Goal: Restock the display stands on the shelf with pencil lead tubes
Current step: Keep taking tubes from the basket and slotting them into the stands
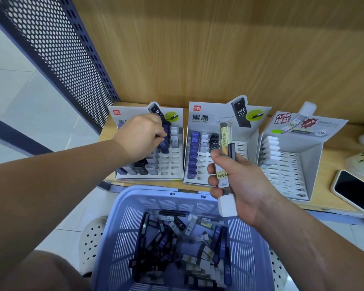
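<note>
Head view: left grip (142, 136) pinched a dark blue lead tube (166, 140) standing in the left display stand (173, 164), near the shelf's (334, 199) left edge. Right grip (237, 181) was curled round a yellow-labelled tube (225, 141) and a dark tube (232, 151), in front of the middle stand (198, 116). Loose tubes (177, 238) lay in the blue basket (177, 196) below the shelf's front edge.

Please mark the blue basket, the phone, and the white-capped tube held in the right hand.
blue basket (151, 191): head view, far rim.
phone (357, 192): head view, dark screen.
white-capped tube (227, 205): head view, its white end cap.
</note>
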`<state>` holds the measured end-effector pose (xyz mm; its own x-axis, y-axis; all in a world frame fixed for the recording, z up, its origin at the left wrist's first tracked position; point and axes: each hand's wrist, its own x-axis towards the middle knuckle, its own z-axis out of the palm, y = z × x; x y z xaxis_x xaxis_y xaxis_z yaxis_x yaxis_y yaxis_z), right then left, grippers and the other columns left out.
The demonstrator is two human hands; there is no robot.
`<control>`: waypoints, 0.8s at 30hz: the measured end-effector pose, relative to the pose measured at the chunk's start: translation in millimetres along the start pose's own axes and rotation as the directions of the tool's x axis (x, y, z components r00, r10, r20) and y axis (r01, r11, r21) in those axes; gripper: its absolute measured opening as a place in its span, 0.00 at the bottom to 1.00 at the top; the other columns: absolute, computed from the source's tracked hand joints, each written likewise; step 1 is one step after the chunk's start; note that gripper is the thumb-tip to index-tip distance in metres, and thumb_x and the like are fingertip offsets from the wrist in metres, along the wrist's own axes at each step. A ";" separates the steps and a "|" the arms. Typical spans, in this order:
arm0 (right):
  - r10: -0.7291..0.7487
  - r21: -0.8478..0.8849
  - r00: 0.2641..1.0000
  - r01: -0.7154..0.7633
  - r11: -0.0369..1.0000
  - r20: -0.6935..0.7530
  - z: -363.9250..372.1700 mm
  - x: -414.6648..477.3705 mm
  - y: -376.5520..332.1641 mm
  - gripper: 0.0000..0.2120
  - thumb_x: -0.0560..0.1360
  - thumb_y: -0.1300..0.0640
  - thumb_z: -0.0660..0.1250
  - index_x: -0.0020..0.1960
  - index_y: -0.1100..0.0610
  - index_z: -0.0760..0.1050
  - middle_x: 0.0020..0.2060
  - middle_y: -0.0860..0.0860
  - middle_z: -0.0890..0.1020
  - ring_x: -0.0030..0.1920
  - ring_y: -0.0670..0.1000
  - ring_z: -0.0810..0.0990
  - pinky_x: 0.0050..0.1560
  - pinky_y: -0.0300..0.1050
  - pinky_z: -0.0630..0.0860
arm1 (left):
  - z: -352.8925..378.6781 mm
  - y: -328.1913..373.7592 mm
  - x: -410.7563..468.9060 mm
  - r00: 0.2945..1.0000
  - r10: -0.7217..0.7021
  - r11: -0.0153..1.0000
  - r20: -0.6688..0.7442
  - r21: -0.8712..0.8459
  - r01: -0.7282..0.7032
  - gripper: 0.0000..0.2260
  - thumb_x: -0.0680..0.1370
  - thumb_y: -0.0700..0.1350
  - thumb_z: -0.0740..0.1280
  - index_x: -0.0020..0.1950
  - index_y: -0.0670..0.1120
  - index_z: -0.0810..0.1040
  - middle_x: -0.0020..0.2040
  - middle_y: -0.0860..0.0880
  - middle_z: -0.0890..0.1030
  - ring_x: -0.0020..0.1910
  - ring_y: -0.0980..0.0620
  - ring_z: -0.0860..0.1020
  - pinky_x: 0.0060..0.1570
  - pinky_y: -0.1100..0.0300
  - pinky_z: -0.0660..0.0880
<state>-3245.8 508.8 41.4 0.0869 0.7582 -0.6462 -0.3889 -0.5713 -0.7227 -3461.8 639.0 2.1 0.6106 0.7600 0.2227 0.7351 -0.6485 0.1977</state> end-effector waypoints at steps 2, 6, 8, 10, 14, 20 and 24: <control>0.004 0.010 1.000 -0.004 1.000 0.004 -0.4 -0.4 -0.5 0.03 0.80 0.56 0.70 0.52 0.54 0.78 0.36 0.52 0.77 0.30 0.51 0.71 0.25 0.42 0.66 | 6.3 -4.7 1.1 0.999 0.022 0.998 0.038 -0.055 -0.020 0.04 0.70 0.35 0.76 0.42 0.43 0.87 0.40 0.48 0.82 0.38 0.45 0.81 0.29 0.64 0.69; 0.000 0.023 1.000 -0.001 1.000 0.008 -0.6 -0.6 -1.2 0.03 0.80 0.56 0.70 0.52 0.54 0.77 0.35 0.52 0.76 0.29 0.50 0.71 0.25 0.42 0.66 | 18.2 -14.2 -1.8 0.997 0.021 0.997 0.073 -0.069 -0.016 0.06 0.72 0.36 0.76 0.46 0.43 0.87 0.41 0.48 0.81 0.40 0.44 0.81 0.38 0.53 0.77; -0.003 0.027 1.000 0.002 1.000 0.011 -0.4 -1.5 -2.3 0.04 0.80 0.55 0.70 0.52 0.54 0.77 0.35 0.52 0.76 0.29 0.50 0.71 0.25 0.42 0.66 | 16.2 -11.1 -1.5 0.999 0.011 0.999 0.044 -0.051 -0.008 0.07 0.71 0.38 0.76 0.48 0.44 0.87 0.42 0.47 0.81 0.41 0.43 0.80 0.38 0.51 0.78; -0.009 0.043 1.000 0.009 0.999 0.009 -1.2 -3.7 -3.9 0.06 0.79 0.54 0.70 0.53 0.55 0.77 0.35 0.52 0.76 0.29 0.50 0.71 0.25 0.42 0.66 | 6.6 3.4 0.8 1.000 -0.023 0.996 0.009 -0.084 0.024 0.06 0.73 0.44 0.75 0.49 0.46 0.86 0.42 0.48 0.80 0.42 0.45 0.79 0.40 0.51 0.78; -0.046 0.165 0.998 0.051 0.985 -0.034 -6.3 -7.6 -10.7 0.07 0.80 0.54 0.70 0.54 0.56 0.76 0.36 0.53 0.75 0.29 0.50 0.72 0.25 0.41 0.67 | -24.3 74.4 1.8 0.965 -0.210 0.853 0.156 -0.453 0.259 0.08 0.76 0.53 0.72 0.43 0.49 0.83 0.37 0.51 0.80 0.34 0.58 0.76 0.39 0.55 0.76; -0.108 0.312 0.982 0.152 0.938 -0.155 -24.0 -18.1 -16.5 0.05 0.82 0.52 0.67 0.51 0.54 0.74 0.37 0.51 0.75 0.30 0.50 0.73 0.27 0.43 0.72 | -40.0 173.0 -31.7 0.757 -0.218 0.369 0.616 -0.667 0.648 0.15 0.74 0.57 0.74 0.55 0.51 0.77 0.42 0.45 0.85 0.39 0.49 0.84 0.42 0.51 0.78; -0.144 0.339 0.968 0.209 0.917 -0.206 -38.8 -31.3 -11.0 0.07 0.82 0.52 0.66 0.50 0.55 0.73 0.37 0.52 0.74 0.28 0.50 0.73 0.27 0.43 0.72 | -39.4 208.3 -38.7 0.712 -0.325 0.153 0.622 -0.709 0.689 0.13 0.74 0.46 0.75 0.57 0.47 0.77 0.41 0.43 0.86 0.40 0.45 0.84 0.40 0.55 0.79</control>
<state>-3208.6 479.2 60.1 0.3294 0.7514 -0.5718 -0.6494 -0.2593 -0.7149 -3343.9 472.9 72.3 0.3790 0.7791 -0.4994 0.3245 0.3935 0.8602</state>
